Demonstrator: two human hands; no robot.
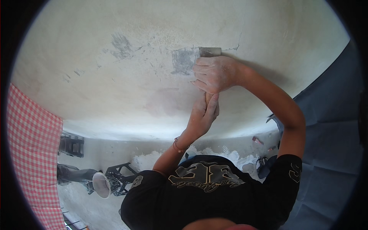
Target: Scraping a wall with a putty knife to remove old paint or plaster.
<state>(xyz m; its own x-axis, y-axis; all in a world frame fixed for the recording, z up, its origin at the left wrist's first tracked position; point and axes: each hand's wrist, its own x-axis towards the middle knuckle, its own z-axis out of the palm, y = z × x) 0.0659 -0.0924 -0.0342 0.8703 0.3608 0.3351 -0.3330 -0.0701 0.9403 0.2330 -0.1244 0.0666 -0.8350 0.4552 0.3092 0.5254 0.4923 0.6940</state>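
Note:
A scraper with a metal blade (210, 51) and a wooden handle (208, 98) lies against a pale plastered wall (95, 95). My right hand (215, 73), dusted white, is wrapped around it just below the blade. Lower down, my left hand (204, 113) grips the handle with the thumb along it. Beside the blade, to its left, is a grey scraped patch (184, 61); a second grey patch (121, 45) lies farther left. A thin crack runs right of the blade. The right hand hides part of the tool.
Red checked cloth (34, 155) hangs at the left, dark blue-grey sheeting (327, 143) at the right. Below are a whitish bucket (101, 185) by a black plastic stool (120, 175), another dark stool (76, 146), white debris (146, 161) and a small red object (257, 140) on the floor.

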